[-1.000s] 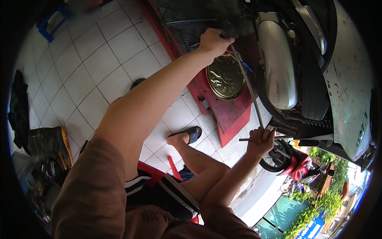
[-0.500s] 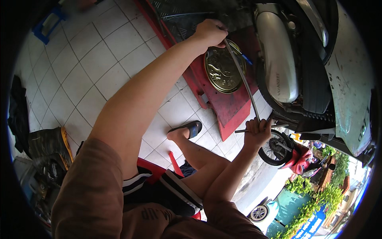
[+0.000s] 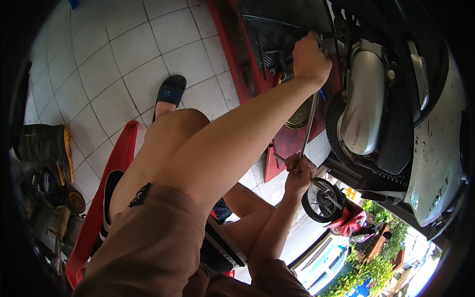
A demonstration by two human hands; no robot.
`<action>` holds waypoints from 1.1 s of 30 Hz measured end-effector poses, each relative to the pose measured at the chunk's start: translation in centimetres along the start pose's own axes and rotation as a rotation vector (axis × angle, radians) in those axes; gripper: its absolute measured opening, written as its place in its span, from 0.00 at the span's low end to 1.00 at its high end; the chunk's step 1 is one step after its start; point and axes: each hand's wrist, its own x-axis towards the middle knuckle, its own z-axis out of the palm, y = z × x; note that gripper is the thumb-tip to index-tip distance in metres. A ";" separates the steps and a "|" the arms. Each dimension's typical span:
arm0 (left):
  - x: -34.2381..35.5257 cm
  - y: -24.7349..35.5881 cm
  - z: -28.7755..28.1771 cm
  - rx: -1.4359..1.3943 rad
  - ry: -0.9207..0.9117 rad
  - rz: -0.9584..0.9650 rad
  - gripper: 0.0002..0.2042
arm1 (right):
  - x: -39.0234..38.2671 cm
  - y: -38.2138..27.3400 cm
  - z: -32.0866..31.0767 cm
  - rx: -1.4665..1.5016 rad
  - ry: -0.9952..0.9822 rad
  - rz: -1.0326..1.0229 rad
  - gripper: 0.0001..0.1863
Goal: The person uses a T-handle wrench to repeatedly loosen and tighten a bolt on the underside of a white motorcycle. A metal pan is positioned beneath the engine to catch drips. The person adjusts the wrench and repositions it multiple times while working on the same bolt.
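Note:
A long metal T-handle wrench (image 3: 310, 123) runs between my two hands beside a motorcycle (image 3: 363, 104). My left hand (image 3: 310, 59) is closed round the shaft's far end, near the motorcycle's underside. What the tip touches there is hidden by the fingers. My right hand (image 3: 299, 172) grips the wrench at its crossbar, whose ends stick out on both sides of the fist. Beneath my left forearm, a round gold-coloured metal tray (image 3: 297, 120) is partly covered. It lies on a red metal stand (image 3: 278, 163).
Several tools lie on the dark plate (image 3: 257, 29) past the stand. A red plastic stool (image 3: 118, 143) is under me. Dark boots (image 3: 44, 148) and machine parts (image 3: 49, 193) sit at the left. Another red motorcycle (image 3: 346, 220) stands farther off to the right.
My left hand has moved with the wrench's far end toward the motorcycle, and the shaft has swung more upright in view. My view has shifted, and one slippered foot now shows farther left.

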 end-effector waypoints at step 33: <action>3.5 4.5 5.7 0.310 -0.745 0.128 0.25 | 5.7 -2.9 9.0 -0.161 -0.065 -0.167 0.11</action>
